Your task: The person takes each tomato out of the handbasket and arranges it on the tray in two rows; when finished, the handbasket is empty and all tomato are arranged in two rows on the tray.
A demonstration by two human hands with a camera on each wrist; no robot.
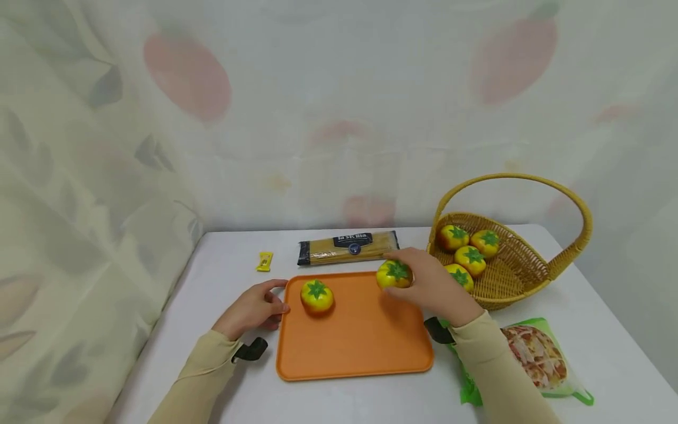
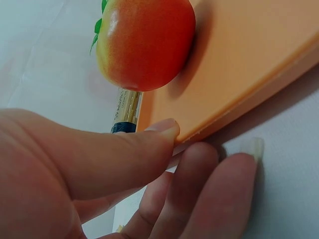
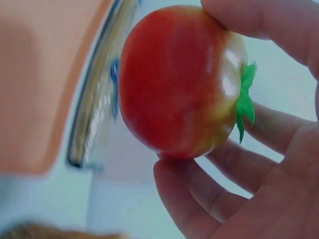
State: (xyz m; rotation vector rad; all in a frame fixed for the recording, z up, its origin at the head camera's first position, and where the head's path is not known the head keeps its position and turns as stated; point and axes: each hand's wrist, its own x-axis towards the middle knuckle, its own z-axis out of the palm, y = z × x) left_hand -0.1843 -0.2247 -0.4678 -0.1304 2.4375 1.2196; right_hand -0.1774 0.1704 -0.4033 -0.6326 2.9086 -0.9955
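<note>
My right hand (image 1: 431, 285) grips a red-and-yellow tomato (image 3: 179, 84) with a green leafy top, thumb on one side and fingers on the other. It holds the tomato above the back right part of an orange tray (image 1: 360, 341). At the tray's left edge, my left hand (image 1: 256, 306) pinches the rim, with the thumb (image 2: 149, 149) over it and the fingers curled beneath. Another tomato (image 1: 316, 296) sits on the tray near its back left corner, close to that hand. The left wrist view shows this tomato's red side, with its leaves facing left.
A wicker basket (image 1: 505, 285) with a tall handle stands at the back right, several tomatoes inside. Behind the tray lies a pack of spaghetti (image 1: 328, 250). A small yellow wrapped packet (image 1: 264, 261) is at back left. A green-edged food bag (image 1: 540, 353) lies under the right forearm.
</note>
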